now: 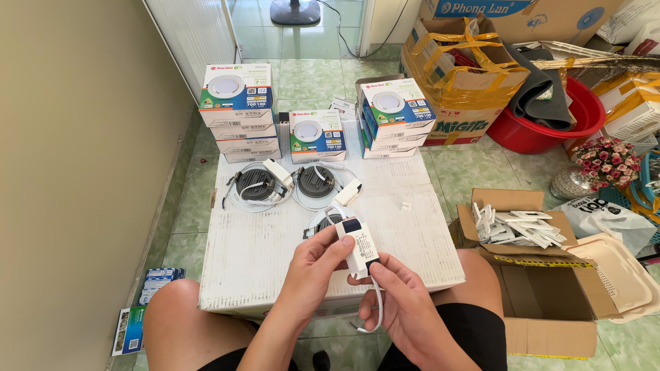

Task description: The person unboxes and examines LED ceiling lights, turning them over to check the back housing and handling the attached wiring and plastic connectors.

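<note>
Between both hands, just above the near edge of a white cardboard slab, sits a small white driver box. The left hand grips it from the left, thumb across its face, fingers curled behind. The right hand pinches its lower end between thumb and forefinger.

It is a slim rectangular block of smooth, hard-looking plastic, white with dark blue caps at both ends and fine print on its face. Its long axis runs nearly upright in view, tilted slightly, with the top end pointing away from the person toward the boxes. A thin white cord drops from the lower end and curls past the right palm.

Just behind the block, a round ceiling lamp lies on the slab, partly hidden. Two more lamps lie face down farther back, dark ribbed backs up, each with a white ring. Stacked retail cartons line the far edge.
</note>
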